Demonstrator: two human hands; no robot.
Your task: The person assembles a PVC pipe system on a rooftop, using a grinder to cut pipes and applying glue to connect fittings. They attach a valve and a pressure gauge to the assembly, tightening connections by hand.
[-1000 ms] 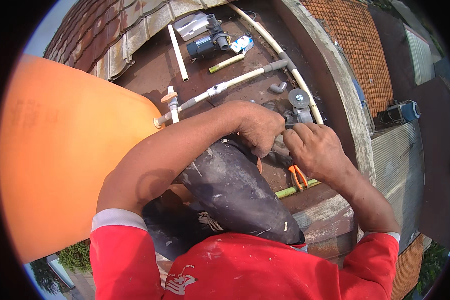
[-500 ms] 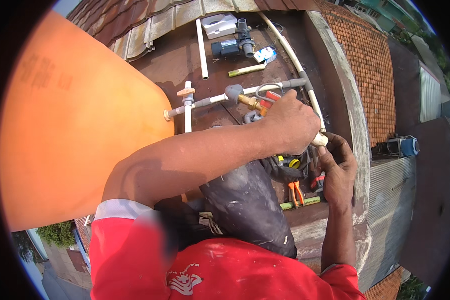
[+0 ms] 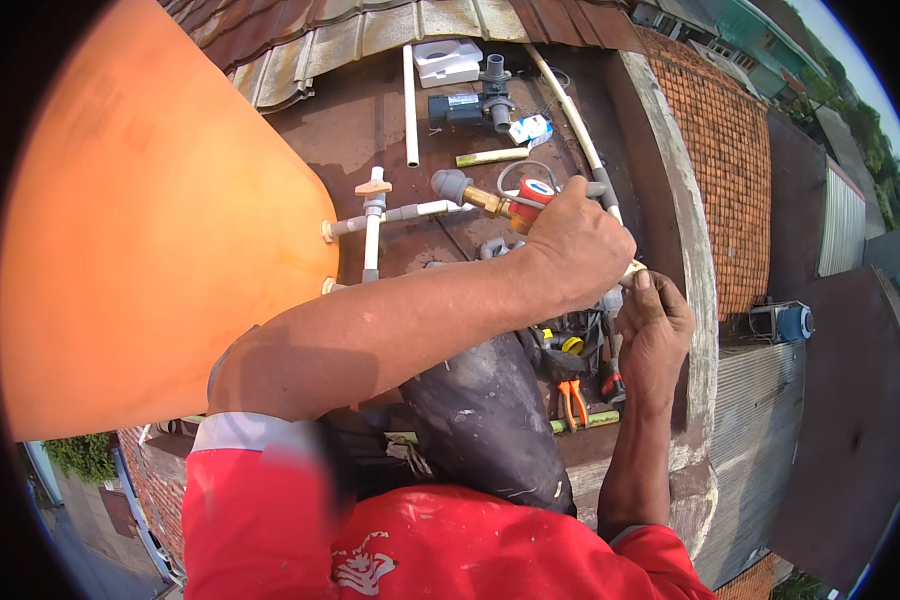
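Note:
My left hand is closed round the near end of a pipe fitting assembly. From its fist stick out a red round-faced switch with a thin grey cable, a brass fitting and a grey elbow. Just right of that fist, my right hand is closed, thumb and fingers pinching a small whitish piece. The piece runs up against the left hand, and most of it is hidden. My left forearm crosses in front of my body.
A big orange tank fills the left. Pipework with a valve leaves it. Farther off lie a pump and a white pipe. Orange-handled pliers and a black bag lie near my knee. A ledge borders the right.
The assembly has turned in my left hand, so the red switch's round face now shows. My right fingers have closed tighter, and less of the whitish piece is visible. The whole view has shifted slightly.

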